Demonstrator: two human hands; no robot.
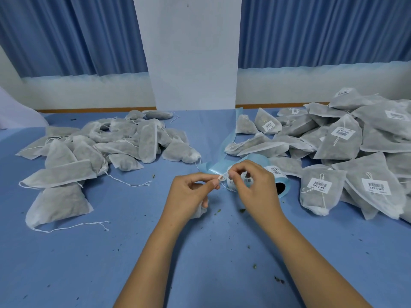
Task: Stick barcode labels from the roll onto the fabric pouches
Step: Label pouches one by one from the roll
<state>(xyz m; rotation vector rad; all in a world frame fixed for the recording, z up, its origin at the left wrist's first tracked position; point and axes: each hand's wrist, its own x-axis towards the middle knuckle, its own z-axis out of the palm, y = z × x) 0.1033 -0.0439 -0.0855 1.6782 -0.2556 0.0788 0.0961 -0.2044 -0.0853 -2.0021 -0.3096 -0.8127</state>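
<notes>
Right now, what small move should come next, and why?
Probably pull the string loop snug: the left hand and right hand both pinch it, with the pouch tucked under the left. Neither hand visibly holds a label from the roll yet.

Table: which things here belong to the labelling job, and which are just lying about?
Job: label roll, unlabelled pouches, labelled pouches, held pouch, drawstring, left hand, right hand.
Lying about: leaf crumbs, spent backing strip, curtains.

Grey-white pouches (124,147); blue tablecloth (111,252); light-blue label roll (273,174); white labels (319,185), black barcodes; blue curtains (66,34).
</notes>
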